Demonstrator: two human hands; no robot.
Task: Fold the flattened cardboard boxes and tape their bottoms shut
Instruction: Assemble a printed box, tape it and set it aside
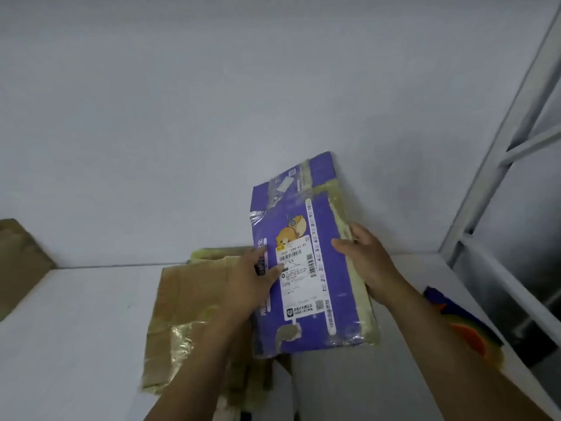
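— What is being held up?
— A flattened purple cardboard box [309, 299] is held upright above the white tabletop [76, 329], in front of a pale wall. It is collapsed flat, its panels pressed together. A white shipping label [296, 275] and a cartoon bear are printed on the front, and old tape is stuck along the edges.

— How is it gripped?
— The left edge is pinched by the left hand [252, 278], thumb laid on the front beside the label, the other fingers hidden behind. The right edge is gripped by the right hand [364, 253], thumb on the front, fingers curled round the back.

— What lies beneath?
— Flattened brown cardboard [188, 308], patched with shiny tape, is stacked on the tabletop under the left forearm. Another brown piece [21, 256] is seen far left, and a blurred orange and blue object [464, 329] at the right.
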